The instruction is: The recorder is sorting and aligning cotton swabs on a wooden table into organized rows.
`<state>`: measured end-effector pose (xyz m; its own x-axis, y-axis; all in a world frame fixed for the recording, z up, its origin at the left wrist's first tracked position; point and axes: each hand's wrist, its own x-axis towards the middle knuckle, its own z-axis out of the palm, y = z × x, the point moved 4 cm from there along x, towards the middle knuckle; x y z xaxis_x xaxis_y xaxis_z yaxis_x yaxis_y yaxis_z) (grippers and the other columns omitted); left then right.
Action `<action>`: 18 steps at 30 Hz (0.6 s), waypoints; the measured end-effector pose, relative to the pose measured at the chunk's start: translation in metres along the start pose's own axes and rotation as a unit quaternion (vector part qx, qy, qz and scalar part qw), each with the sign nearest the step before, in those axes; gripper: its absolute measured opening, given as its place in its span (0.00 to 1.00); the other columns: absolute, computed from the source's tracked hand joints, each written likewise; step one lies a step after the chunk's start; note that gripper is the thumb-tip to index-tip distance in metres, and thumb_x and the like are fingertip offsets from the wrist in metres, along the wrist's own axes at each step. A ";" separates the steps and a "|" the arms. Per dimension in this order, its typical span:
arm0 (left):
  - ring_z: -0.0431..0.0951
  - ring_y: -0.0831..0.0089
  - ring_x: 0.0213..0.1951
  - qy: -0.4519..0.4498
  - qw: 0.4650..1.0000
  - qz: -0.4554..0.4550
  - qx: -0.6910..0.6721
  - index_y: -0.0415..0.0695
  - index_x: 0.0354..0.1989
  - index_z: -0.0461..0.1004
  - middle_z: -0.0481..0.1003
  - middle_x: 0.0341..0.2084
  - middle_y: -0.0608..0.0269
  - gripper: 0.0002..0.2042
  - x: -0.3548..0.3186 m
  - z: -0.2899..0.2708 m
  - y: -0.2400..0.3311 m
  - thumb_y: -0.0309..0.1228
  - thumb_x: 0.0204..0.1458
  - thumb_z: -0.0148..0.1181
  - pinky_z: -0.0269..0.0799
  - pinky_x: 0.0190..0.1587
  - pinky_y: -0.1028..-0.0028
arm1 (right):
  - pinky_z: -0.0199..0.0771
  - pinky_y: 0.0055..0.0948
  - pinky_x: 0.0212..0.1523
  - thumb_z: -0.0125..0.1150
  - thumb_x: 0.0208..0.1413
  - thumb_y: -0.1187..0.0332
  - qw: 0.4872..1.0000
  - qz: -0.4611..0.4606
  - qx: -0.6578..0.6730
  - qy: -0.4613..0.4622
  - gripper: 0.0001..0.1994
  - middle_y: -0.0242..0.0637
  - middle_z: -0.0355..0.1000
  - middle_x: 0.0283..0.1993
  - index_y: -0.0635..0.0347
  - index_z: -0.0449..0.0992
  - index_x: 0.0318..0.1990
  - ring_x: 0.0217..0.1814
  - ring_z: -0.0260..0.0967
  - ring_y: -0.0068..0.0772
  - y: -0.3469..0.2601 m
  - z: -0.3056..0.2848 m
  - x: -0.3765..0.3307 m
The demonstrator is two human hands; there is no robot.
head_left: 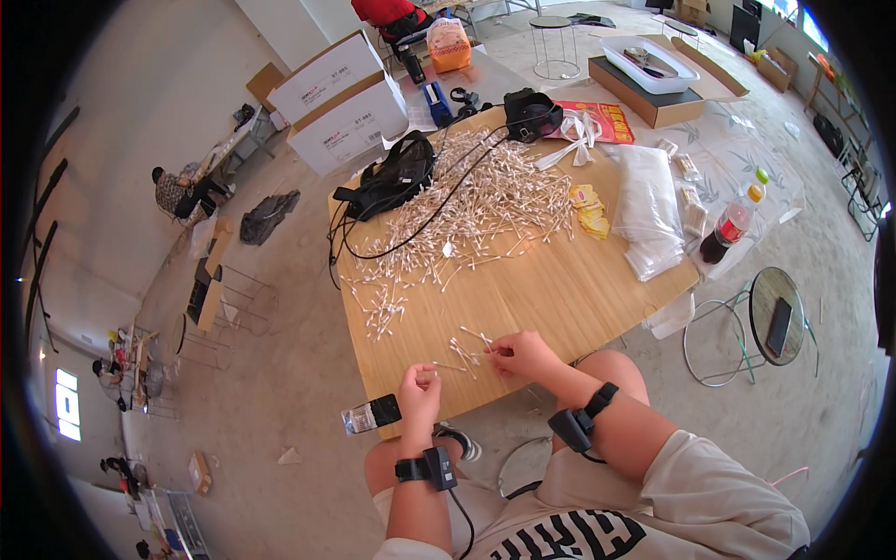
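Close to the table's front edge, my left hand (pixel 420 392) is closed, with a cotton swab (pixel 450 367) at its fingertips. My right hand (pixel 525 354) has its fingers pinched together on the end of another swab, though the grip is small and partly hidden. Between the two hands a few loose cotton swabs (pixel 462 354) lie on the wooden table (pixel 523 289). Farther back spreads a big heap of white cotton swabs (pixel 476 201), with a smaller scatter of them (pixel 381 313) at its near left.
A phone-sized black and silver packet (pixel 371 414) lies at the front left edge. Black cable and a black bag (pixel 392 175) rest on the heap. To the right are yellow packets (pixel 589 211), clear plastic bags (pixel 646 210) and a cola bottle (pixel 735 224). A stool (pixel 777 317) stands beyond.
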<state>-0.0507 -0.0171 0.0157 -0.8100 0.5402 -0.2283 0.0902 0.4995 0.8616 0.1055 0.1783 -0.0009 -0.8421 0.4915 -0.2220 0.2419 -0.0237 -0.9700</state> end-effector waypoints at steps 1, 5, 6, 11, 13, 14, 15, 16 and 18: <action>0.82 0.76 0.27 0.029 0.997 0.040 0.065 0.41 0.44 0.74 0.75 0.24 0.64 0.08 0.001 0.001 0.004 0.24 0.57 0.60 0.76 0.25 0.75 | 0.78 0.21 0.31 0.64 0.61 0.70 1.000 0.000 -0.008 -0.002 0.10 0.34 0.79 0.26 0.68 0.83 0.46 0.27 0.76 0.19 -0.002 0.000 -0.001; 0.82 0.75 0.25 0.016 0.999 0.008 0.035 0.40 0.43 0.73 0.75 0.24 0.64 0.06 0.002 0.016 0.010 0.25 0.59 0.59 0.76 0.24 0.75 | 0.79 0.22 0.31 0.63 0.61 0.71 0.999 0.003 -0.047 0.002 0.11 0.34 0.79 0.26 0.67 0.83 0.48 0.27 0.76 0.19 -0.006 -0.003 -0.003; 0.82 0.75 0.25 0.007 1.000 0.006 0.019 0.40 0.43 0.73 0.76 0.25 0.63 0.06 0.002 0.020 0.013 0.24 0.59 0.59 0.76 0.24 0.75 | 0.79 0.22 0.31 0.63 0.62 0.70 0.999 0.003 -0.037 -0.006 0.12 0.35 0.79 0.26 0.67 0.82 0.49 0.26 0.75 0.19 -0.004 -0.003 -0.002; 0.82 0.74 0.26 -0.003 0.998 0.020 -0.054 0.38 0.43 0.73 0.76 0.26 0.62 0.05 0.005 0.030 0.012 0.22 0.60 0.59 0.78 0.27 0.75 | 0.79 0.23 0.31 0.63 0.63 0.69 0.999 0.018 0.010 -0.038 0.13 0.34 0.79 0.27 0.66 0.82 0.51 0.26 0.75 0.19 -0.011 0.002 -0.005; 0.82 0.76 0.28 0.008 0.993 0.059 -0.099 0.37 0.43 0.73 0.76 0.27 0.62 0.06 0.005 0.032 0.016 0.21 0.60 0.60 0.79 0.29 0.76 | 0.79 0.23 0.30 0.64 0.63 0.68 0.998 0.034 0.024 -0.052 0.14 0.34 0.79 0.28 0.63 0.82 0.53 0.27 0.75 0.19 -0.011 0.004 -0.005; 0.82 0.76 0.28 0.008 0.993 0.059 -0.099 0.37 0.43 0.73 0.76 0.27 0.62 0.06 0.004 0.032 0.016 0.21 0.60 0.60 0.79 0.29 0.76 | 0.79 0.23 0.30 0.64 0.63 0.68 0.998 0.034 0.024 -0.052 0.14 0.34 0.79 0.28 0.63 0.82 0.53 0.27 0.75 0.19 -0.011 0.003 -0.005; 0.82 0.75 0.29 0.005 0.994 0.072 -0.077 0.37 0.44 0.73 0.76 0.27 0.61 0.07 0.004 0.033 0.017 0.22 0.59 0.61 0.78 0.30 0.75 | 0.80 0.24 0.30 0.63 0.64 0.67 0.998 0.032 0.018 -0.057 0.13 0.34 0.79 0.28 0.62 0.81 0.53 0.27 0.76 0.20 -0.012 0.003 -0.005; 0.82 0.73 0.30 0.003 0.995 0.085 -0.055 0.37 0.44 0.73 0.76 0.27 0.61 0.08 0.003 0.032 0.018 0.23 0.58 0.63 0.78 0.31 0.74 | 0.80 0.24 0.30 0.63 0.64 0.67 0.997 0.030 0.013 -0.063 0.13 0.34 0.80 0.29 0.61 0.81 0.52 0.28 0.77 0.20 -0.014 0.004 -0.006; 0.81 0.70 0.29 0.026 0.991 0.125 0.044 0.38 0.43 0.73 0.76 0.26 0.60 0.09 0.000 0.033 0.022 0.26 0.57 0.65 0.77 0.32 0.70 | 0.80 0.24 0.29 0.62 0.65 0.66 0.997 0.030 0.003 -0.070 0.11 0.35 0.80 0.29 0.62 0.80 0.50 0.28 0.78 0.21 -0.019 0.005 -0.006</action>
<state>-0.0295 0.0162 0.0202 -0.7847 0.6197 0.0134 0.3401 0.4124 0.8451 0.1038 0.1714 0.0180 -0.8855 0.3631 -0.2900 0.2904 -0.0548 -0.9553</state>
